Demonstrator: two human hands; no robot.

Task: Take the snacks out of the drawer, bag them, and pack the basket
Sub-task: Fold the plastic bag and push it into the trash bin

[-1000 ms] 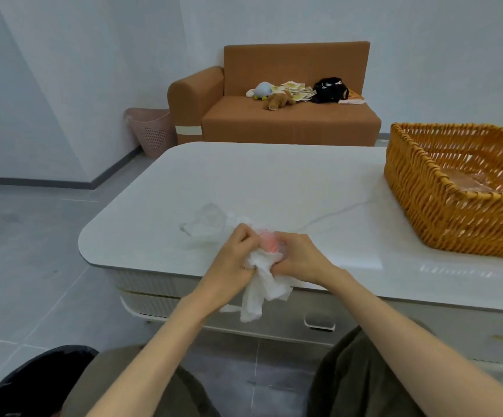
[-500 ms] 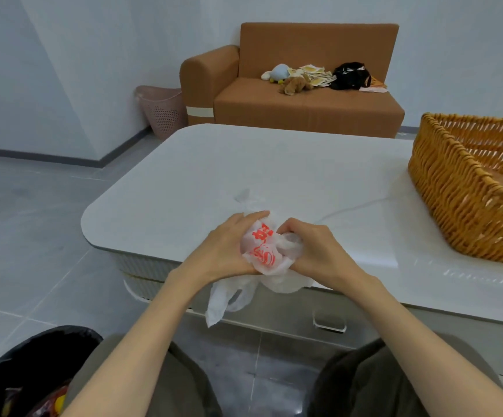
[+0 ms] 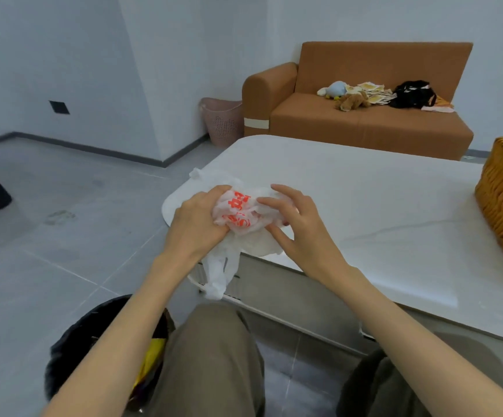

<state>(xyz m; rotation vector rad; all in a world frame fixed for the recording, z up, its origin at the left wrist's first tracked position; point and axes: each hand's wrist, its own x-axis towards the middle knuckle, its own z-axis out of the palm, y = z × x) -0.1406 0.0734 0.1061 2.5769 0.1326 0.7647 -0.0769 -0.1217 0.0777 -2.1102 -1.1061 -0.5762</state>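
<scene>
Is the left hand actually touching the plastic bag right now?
Touching. The head view shows the left hand gripping the crumpled plastic bag, fingers curled round it, no gap.

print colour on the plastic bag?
Orange-red print on a white plastic bag; seen in the head view.

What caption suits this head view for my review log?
Left hand grips and right hand pinches a crumpled white plastic bag with red print at the white table's corner.
</scene>
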